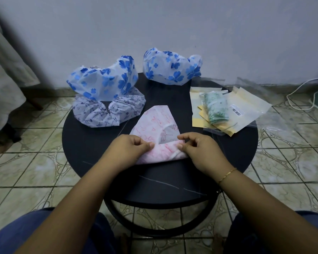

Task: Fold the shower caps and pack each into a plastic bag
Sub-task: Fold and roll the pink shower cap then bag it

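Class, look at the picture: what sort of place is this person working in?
Probably a room at home: patterned floor tiles, a plain painted wall, and a low round black table used as a workbench.

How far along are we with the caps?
Done: one green cap rolled inside a plastic bag. In hand: left hand and right hand pinch the half-rolled pink cap. Left: two blue-flowered caps and the purple-patterned cap.

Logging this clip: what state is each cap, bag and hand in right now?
pink cap: partly folded, near edge being rolled
left hand: pinching the pink cap
right hand: pinching the pink cap
green cap: rolled, packed in a bag
two blue-flower caps: unfolded, puffed
purple-print cap: unfolded, under one blue cap
empty bags: flat, stacked
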